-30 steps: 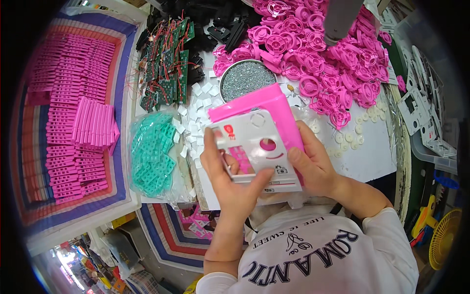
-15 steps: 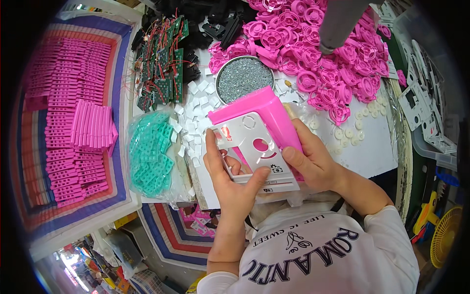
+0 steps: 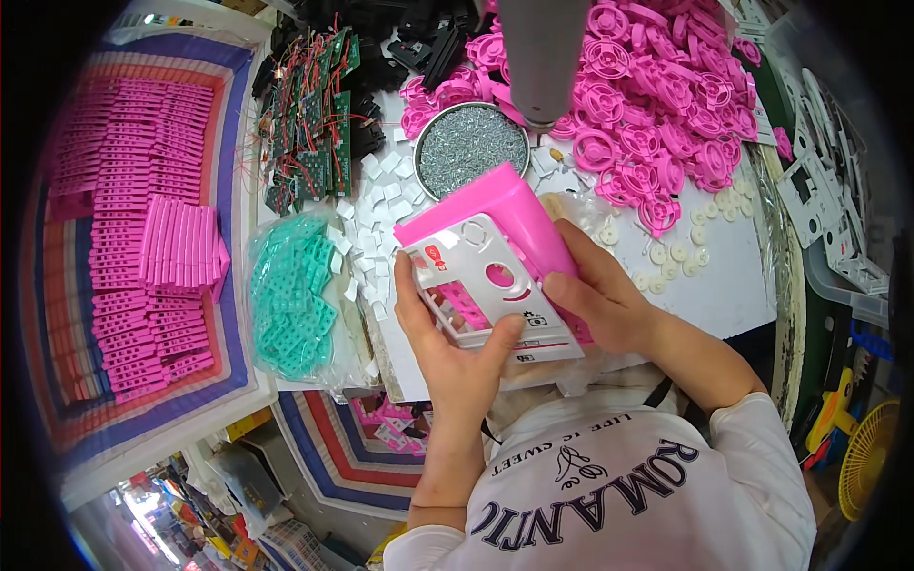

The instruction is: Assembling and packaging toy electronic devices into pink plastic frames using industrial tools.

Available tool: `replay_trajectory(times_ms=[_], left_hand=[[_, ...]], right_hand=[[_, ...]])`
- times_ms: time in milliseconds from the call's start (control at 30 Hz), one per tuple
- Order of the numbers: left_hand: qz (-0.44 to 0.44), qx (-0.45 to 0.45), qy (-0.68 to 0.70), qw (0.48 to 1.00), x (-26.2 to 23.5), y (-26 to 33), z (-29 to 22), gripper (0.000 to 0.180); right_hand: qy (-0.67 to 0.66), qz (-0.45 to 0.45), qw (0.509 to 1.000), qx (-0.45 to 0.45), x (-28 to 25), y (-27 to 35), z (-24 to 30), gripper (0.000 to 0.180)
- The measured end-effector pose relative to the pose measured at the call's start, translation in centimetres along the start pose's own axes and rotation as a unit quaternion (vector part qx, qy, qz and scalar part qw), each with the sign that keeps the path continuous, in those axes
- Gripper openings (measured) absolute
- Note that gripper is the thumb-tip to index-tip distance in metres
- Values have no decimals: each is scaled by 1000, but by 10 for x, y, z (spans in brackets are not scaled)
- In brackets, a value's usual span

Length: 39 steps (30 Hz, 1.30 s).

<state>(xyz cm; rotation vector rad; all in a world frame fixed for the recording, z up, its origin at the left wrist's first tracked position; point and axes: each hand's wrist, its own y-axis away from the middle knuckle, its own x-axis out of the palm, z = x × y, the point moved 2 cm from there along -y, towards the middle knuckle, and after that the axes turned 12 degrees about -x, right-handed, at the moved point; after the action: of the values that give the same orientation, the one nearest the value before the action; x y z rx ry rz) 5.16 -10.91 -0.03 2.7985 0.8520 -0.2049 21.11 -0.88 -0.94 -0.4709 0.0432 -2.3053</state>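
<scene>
My left hand (image 3: 459, 366) grips a white plastic faceplate (image 3: 479, 255) by its lower left side, thumb on the front face and fingers round the edge. The faceplate has a rectangular window, a round hole and small printed marks. Behind it is a pink plastic casing (image 3: 529, 221), tilted above the table. My right hand (image 3: 606, 297) clasps the casing's right side, with its thumb near the faceplate's right edge. Pink slotted plastic shows through the window. Whether the faceplate is seated in the casing, I cannot tell.
Beyond the casing stands a round tin of screws (image 3: 473, 150), with a grey cylindrical tool (image 3: 543, 62) hanging nearby. Around lie pink round parts (image 3: 609, 105), circuit boards (image 3: 314, 124), white pieces (image 3: 376, 214), bagged green parts (image 3: 290, 295), pale discs (image 3: 678, 252) and stacked pink strips (image 3: 152, 238).
Both hands have shifted the casing and faceplate slightly left. Left fingertips seen through the window have largely given way to pink plastic. The grey tool appears further left.
</scene>
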Motion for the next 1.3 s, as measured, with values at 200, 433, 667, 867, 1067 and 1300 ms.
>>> replay_trajectory(times_ms=[200, 433, 667, 867, 1067, 1300], left_hand=[[-5, 0, -137, 991, -3, 1, -8, 110], [-38, -46, 117, 991, -9, -11, -27, 81], [38, -99, 282, 954, -12, -11, -13, 65], [8, -98, 236, 967, -13, -10, -12, 62], [-3, -80, 220, 972, -19, -14, -6, 63], [-39, -49, 112, 992, -26, -8, -22, 70]], right_hand=[[-7, -10, 999, 38, 0, -5, 6, 74], [35, 24, 999, 12, 5, -6, 18, 56], [-106, -5, 994, 38, 16, -2, 16, 58], [9, 48, 999, 13, 15, 5, 19, 58], [-68, -7, 997, 35, 21, 8, 13, 63], [-201, -37, 976, 81, 27, 22, -3, 63]])
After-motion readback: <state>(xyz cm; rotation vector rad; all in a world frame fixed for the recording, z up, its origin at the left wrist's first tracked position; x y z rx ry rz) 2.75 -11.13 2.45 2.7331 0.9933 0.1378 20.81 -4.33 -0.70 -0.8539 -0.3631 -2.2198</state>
